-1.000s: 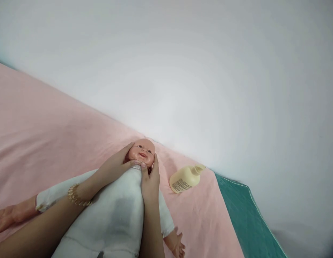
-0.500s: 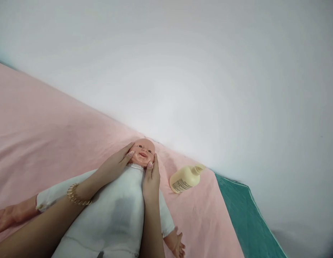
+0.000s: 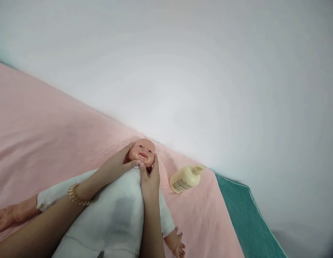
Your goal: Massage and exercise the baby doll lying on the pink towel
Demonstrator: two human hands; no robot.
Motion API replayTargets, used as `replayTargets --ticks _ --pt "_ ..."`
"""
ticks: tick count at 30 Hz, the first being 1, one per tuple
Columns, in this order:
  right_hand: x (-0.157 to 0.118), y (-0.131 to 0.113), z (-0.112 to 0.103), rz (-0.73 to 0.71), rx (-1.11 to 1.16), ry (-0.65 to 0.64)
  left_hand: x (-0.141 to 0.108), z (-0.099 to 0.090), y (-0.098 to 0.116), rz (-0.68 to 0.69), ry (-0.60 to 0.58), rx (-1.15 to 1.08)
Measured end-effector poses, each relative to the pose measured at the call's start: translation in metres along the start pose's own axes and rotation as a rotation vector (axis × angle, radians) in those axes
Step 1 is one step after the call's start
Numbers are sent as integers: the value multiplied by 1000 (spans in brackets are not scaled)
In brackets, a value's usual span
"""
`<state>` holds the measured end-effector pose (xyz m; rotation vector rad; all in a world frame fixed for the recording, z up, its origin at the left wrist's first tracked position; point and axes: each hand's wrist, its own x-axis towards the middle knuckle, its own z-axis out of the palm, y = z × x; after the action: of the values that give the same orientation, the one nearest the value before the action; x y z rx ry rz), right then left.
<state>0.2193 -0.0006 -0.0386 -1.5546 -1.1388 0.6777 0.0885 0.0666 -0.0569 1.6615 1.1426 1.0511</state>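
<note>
A baby doll [image 3: 112, 215] with a white cloth body lies on its back, its bald plastic head towards the wall. My left hand [image 3: 116, 163] cups the left side of the doll's head, the thumb lying under the chin. On the other side my right hand [image 3: 150, 179] cups the cheek, and its thumb meets the left thumb at the chin. Both hands are around the head, which rests on the pink sheet [image 3: 61, 136]. A coiled bracelet [image 3: 76, 195] circles my left wrist.
A pale yellow pump bottle [image 3: 184, 178] stands on the sheet right of the doll, close to my right hand. Behind runs a white wall [image 3: 166, 71]. A green surface [image 3: 241, 208] shows beyond the sheet's right edge.
Both thumbs have slid from the doll's cheeks down and inward to its chin, where they now meet. The doll and the bottle stay in place.
</note>
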Motion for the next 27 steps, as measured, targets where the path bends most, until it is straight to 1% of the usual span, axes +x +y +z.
replayTargets --ticks 2,4,6,8,11,13,15,19,25,27 --pt "1 3 0 -7 -13 2 1 0 -2 4 -16 -11" --pt "1 4 0 -16 -26 6 1 0 -1 -22 -4 7" --pt "1 5 0 -30 -41 12 0 -2 2 -57 6 33" --pt "1 6 -1 -48 -55 19 -1 -4 6 -63 -3 52" --pt "2 9 -1 -69 -61 23 -2 -7 10 9 -29 58" --pt "3 11 -1 -74 -55 23 -3 -7 9 48 -28 38" --pt "5 14 -1 -71 -44 23 -2 -6 4 53 -29 -7" --pt "7 16 -1 -83 -34 31 -1 -5 -2 22 -37 -66" --pt "4 9 -1 -45 -17 37 -3 -8 12 -10 -25 -2" --pt "2 5 -1 -26 -23 24 -3 -7 13 -37 -26 -3"
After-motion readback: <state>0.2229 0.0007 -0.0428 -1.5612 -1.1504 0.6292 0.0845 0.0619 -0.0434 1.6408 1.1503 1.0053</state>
